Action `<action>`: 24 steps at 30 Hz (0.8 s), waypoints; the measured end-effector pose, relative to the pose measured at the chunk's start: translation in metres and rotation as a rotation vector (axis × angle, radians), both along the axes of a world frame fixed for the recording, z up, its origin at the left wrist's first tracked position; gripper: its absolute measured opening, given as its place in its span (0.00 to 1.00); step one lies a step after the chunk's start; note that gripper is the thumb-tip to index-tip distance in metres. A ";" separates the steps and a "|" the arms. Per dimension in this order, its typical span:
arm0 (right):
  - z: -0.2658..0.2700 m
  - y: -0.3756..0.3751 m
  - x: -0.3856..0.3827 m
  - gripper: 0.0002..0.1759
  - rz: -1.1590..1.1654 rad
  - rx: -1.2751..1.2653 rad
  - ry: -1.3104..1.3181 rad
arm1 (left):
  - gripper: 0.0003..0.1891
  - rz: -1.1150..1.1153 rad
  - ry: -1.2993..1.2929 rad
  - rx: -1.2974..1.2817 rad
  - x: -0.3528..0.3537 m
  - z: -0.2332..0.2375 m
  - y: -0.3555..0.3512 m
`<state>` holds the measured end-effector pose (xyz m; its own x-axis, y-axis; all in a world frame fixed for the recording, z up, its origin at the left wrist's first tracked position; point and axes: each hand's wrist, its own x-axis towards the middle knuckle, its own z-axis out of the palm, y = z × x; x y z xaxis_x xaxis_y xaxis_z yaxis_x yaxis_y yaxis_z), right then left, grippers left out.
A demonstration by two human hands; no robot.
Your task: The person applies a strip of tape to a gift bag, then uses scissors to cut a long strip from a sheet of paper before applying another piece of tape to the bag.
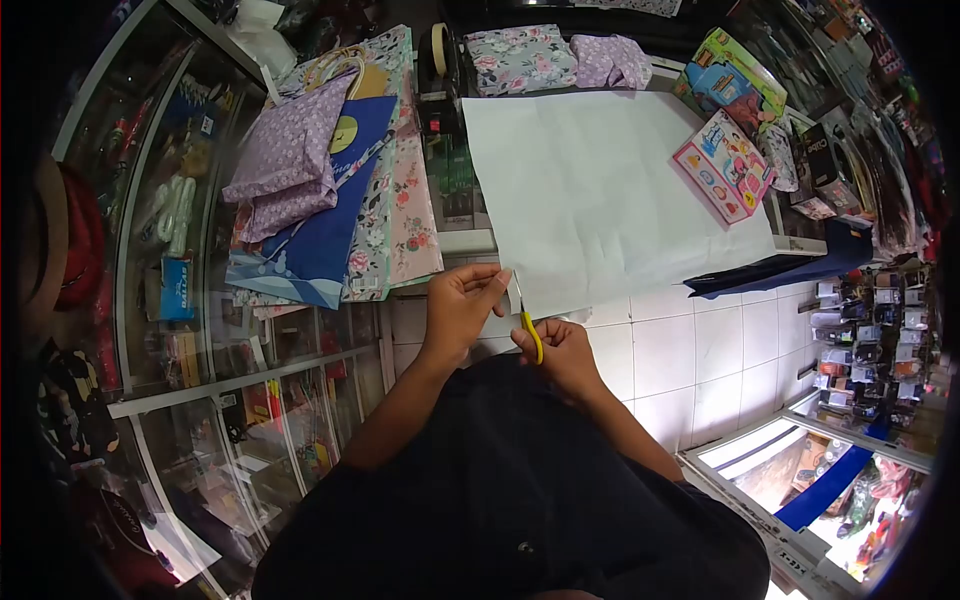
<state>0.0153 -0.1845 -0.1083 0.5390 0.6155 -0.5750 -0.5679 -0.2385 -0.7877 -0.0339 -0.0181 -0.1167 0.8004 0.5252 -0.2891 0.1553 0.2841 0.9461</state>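
A large sheet of white paper [600, 190] lies over the counter, its near edge hanging toward me. My left hand [462, 310] pinches the sheet's near left corner between thumb and fingers. Yellow-handled scissors [532, 336] are gripped in my right hand [565, 357], close to the front of my body. Their blades point away from me and reach up to the paper's near edge, just right of my left fingertips.
To the left, a purple flowered parcel [285, 150] rests on a blue bag [310, 250] and floral paper bags [412, 215]. A pink toy box [724, 167] sits on the sheet's right side. Tape [439, 50] and wrapped parcels [520, 58] stand behind; glass cases [250, 430] flank me.
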 end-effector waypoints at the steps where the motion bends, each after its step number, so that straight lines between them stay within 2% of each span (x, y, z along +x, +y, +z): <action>1: 0.000 0.000 0.000 0.18 0.004 -0.011 -0.007 | 0.14 0.000 0.002 0.000 0.000 0.000 0.000; 11: -0.007 0.000 -0.001 0.18 -0.012 0.022 0.013 | 0.14 -0.001 -0.021 -0.027 -0.001 0.000 -0.001; 17: -0.001 0.003 -0.002 0.22 -0.050 0.035 0.026 | 0.13 -0.002 -0.008 -0.040 -0.001 0.002 -0.003; 19: -0.005 0.001 0.002 0.21 -0.016 0.028 0.105 | 0.13 0.002 -0.007 -0.038 -0.001 0.002 -0.003; 24: 0.004 0.006 0.004 0.23 -0.012 -0.007 0.055 | 0.13 -0.011 -0.005 -0.027 -0.001 0.002 -0.003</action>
